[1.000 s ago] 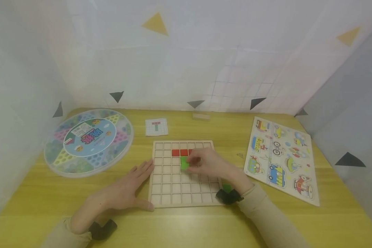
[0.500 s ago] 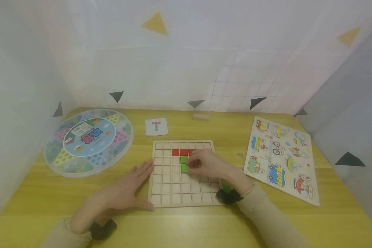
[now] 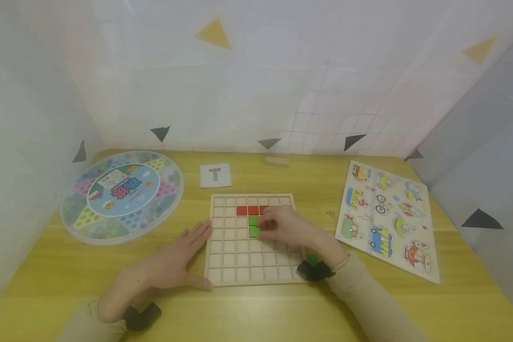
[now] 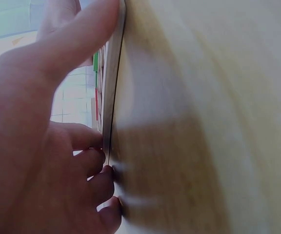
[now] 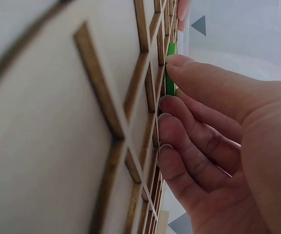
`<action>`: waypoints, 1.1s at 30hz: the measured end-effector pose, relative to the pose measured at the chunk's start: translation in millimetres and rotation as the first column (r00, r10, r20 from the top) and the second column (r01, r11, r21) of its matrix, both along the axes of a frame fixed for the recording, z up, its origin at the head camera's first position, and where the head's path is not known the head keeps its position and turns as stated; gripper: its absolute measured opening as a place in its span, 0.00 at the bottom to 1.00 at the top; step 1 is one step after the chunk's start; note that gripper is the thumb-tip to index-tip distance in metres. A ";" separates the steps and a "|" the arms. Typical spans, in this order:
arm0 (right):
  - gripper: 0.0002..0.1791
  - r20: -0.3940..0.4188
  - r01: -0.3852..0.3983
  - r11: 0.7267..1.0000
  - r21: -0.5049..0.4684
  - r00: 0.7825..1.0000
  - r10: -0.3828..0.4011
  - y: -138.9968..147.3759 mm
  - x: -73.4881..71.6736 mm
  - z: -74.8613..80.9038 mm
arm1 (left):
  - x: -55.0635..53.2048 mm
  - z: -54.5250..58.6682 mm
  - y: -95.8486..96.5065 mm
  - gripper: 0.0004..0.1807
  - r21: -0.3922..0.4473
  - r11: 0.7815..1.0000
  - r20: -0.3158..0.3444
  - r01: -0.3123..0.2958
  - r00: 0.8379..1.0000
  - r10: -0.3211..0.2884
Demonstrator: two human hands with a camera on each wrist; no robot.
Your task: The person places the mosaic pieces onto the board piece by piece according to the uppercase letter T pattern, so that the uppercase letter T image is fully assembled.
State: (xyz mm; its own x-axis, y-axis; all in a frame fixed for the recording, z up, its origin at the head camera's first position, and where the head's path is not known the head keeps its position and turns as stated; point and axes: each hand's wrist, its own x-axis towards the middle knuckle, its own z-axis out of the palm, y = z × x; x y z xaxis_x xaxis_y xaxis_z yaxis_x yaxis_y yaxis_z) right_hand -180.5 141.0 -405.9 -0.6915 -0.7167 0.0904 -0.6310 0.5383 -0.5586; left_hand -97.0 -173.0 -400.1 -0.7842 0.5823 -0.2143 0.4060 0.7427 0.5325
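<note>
A square wooden grid board [image 3: 236, 260] lies on the table. Red square tiles [image 3: 253, 210] form a row in its upper part, the rightmost partly behind the fingers. Below the middle one are two green tiles, an upper one [image 3: 253, 220] and a lower one [image 3: 254, 232]. My right hand [image 3: 294, 227] pinches at the lower green tile's right side; in the right wrist view the thumb meets a green tile [image 5: 170, 78], the other fingers curled close over the cells. My left hand [image 3: 166, 266] lies spread, fingertips and thumb against the board's left edge [image 4: 113, 78].
Beside the board, partly under the right wrist, is more green [image 3: 313, 259]. A card [image 3: 215, 175] with a red and green T pattern lies behind. A round game board [image 3: 124, 197] stands left, a picture puzzle [image 3: 389, 218] right, and a small wooden block [image 3: 277, 161] near the back wall.
The green tile at my right fingertips has shifted slightly toward me, and two separate green squares now show where one showed before. My left hand has stayed in place.
</note>
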 end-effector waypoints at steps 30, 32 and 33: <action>0.10 0.021 0.003 1.000 -0.022 1.000 -0.003 2.6 -2.0 -2.4 | 0.0 -2.1 -0.4 0.68 -0.012 1.000 -0.013 0.003 1.000 -0.003; 0.09 0.049 0.010 0.999 -0.038 0.999 -0.009 5.5 -2.4 3.0 | -0.1 -1.2 -0.8 0.68 -0.011 1.000 -0.009 0.003 1.000 -0.003; 0.09 0.067 0.021 0.999 -0.049 0.998 -0.018 7.9 -2.0 7.1 | 0.0 -0.8 -0.9 0.68 -0.009 1.000 -0.004 0.003 1.000 -0.003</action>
State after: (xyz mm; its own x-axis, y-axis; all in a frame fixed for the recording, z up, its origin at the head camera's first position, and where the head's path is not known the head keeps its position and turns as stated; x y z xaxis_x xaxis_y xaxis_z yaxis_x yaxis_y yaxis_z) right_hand -182.6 148.9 -398.8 -0.7111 -0.6987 0.0783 -0.5808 0.5211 -0.6254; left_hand -97.0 -173.9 -400.9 -0.7834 0.5827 -0.2162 0.4106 0.7464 0.5238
